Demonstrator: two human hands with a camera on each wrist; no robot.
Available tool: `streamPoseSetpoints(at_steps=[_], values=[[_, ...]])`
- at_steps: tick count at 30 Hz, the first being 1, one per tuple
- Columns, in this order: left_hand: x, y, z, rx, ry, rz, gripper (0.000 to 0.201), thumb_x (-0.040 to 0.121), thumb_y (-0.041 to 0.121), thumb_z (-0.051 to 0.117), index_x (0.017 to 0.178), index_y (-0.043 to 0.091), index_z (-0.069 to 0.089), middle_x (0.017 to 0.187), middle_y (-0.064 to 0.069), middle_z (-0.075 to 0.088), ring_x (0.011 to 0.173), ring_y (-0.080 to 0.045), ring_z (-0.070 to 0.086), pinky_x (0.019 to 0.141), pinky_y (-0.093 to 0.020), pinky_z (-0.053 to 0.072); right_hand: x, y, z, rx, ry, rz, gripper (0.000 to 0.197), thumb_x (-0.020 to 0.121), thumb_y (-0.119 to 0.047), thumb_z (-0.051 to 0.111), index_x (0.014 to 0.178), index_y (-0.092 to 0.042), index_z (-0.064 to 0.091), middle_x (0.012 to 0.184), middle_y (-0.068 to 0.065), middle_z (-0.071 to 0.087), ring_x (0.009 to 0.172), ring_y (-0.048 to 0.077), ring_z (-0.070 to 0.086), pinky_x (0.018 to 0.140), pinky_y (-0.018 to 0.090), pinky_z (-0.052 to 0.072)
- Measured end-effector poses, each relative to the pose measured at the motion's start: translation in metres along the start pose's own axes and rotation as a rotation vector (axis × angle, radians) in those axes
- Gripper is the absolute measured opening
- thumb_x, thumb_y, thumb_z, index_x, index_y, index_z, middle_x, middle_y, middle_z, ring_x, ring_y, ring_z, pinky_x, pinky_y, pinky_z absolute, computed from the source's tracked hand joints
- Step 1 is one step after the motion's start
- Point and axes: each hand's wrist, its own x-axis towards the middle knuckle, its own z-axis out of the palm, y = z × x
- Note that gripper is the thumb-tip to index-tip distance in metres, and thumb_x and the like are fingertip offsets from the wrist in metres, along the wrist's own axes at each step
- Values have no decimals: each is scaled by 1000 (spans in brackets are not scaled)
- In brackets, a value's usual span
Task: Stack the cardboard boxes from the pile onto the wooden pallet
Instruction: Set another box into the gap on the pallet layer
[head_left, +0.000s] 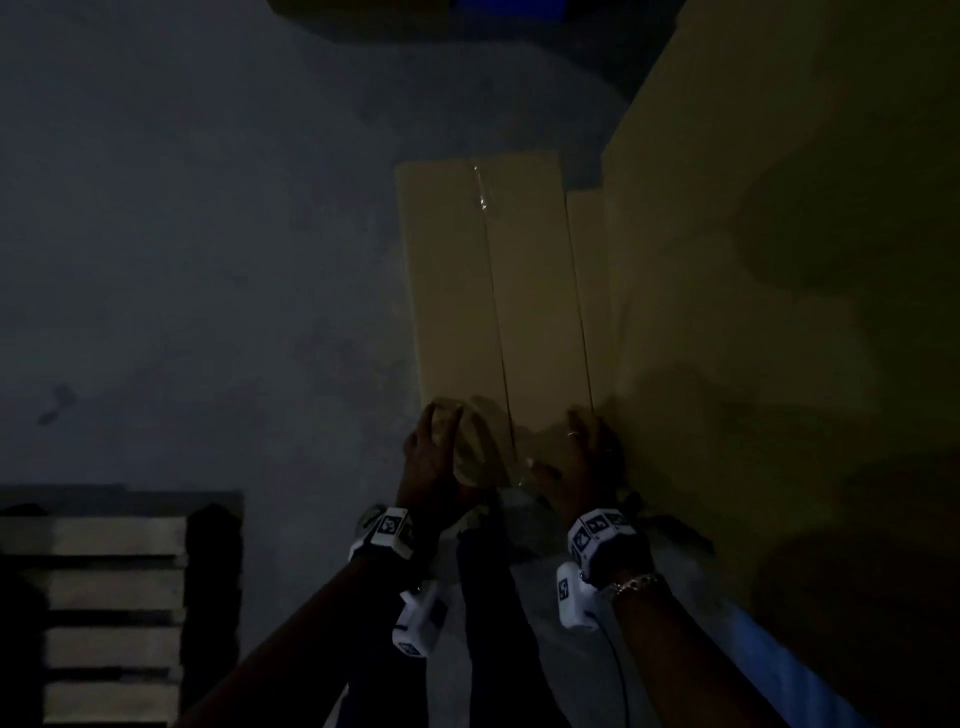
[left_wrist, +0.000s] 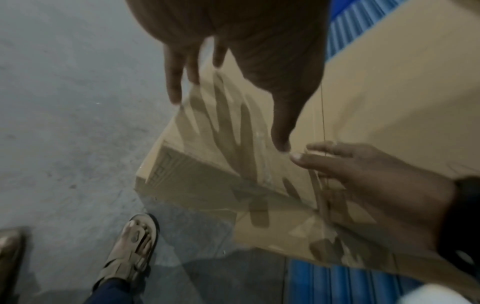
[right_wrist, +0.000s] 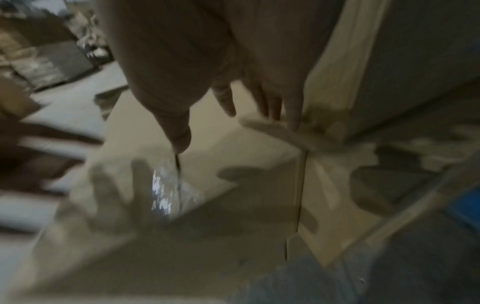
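A long tan cardboard box (head_left: 493, 280) sealed with clear tape lies on the grey concrete floor (head_left: 208, 234), its right side close against a tall stack of brown cartons (head_left: 779, 260). No writing on it can be read — the print on its end face is blurred. Both hands reach its near end: the left hand (head_left: 431, 457) and right hand (head_left: 582, 457) have spread, straight fingers over the near corners, holding nothing. The slatted wooden pallet (head_left: 114, 597) lies well apart, at lower left.

Box (head_left: 493, 280) on floor (head_left: 208, 234), taller stack (head_left: 779, 260) right, pallet (head_left: 114, 592) near-left.
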Motion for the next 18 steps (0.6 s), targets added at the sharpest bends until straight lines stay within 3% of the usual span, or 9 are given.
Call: streamPoseSetpoints(at_steps=[3,6,8,12,14,16,18], values=[[4,-8,9,-30,28,-51,117,63,68,80,156,19,29,164,-23,10,141,-52,33,94,-65,50,-7,-8,6,-66,16,47,87,86,-57,68,157,-30,28,167,12,-3,152,37,2,118,57,18],[4,-15,13,-74,-27,-101,125,59,71,81,158,21,26,166,-20,-4,118,-46,60,79,-51,60,-11,-17,10,-4,44,64,87,81,-58,73,154,-31,35,168,12,-4,152,37,0,119,57,20],[3,-17,14,-61,-49,-98,126,59,65,86,159,19,25,165,-24,-3,104,-42,67,71,-45,59,-11,-24,6,18,78,75,91,78,-59,76,155,-34,35,166,12,5,151,37,6,117,58,21],[3,-18,6,-55,-21,-115,126,56,59,91,158,18,29,162,-32,4,107,-50,65,70,-50,59,1,-19,-1,115,154,50,96,67,-71,73,150,-36,42,147,10,36,135,36,33,108,59,35],[1,-22,-4,-37,1,-101,126,56,68,86,158,22,27,162,-32,6,108,-53,63,69,-53,60,5,-15,1,183,133,2,96,62,-76,71,147,-39,45,136,6,40,126,31,40,104,54,40],[-2,-31,-17,-23,21,-109,125,56,78,77,158,28,25,164,-26,9,104,-51,65,67,-52,61,7,-15,6,253,83,-32,95,60,-68,80,145,-42,46,133,1,37,123,23,38,104,50,42],[-6,-41,-32,-7,34,-67,120,60,79,70,157,22,29,162,-24,17,91,-47,68,62,-48,60,9,-14,11,315,71,-73,96,61,-47,91,146,-37,47,134,0,34,120,13,33,103,43,43]])
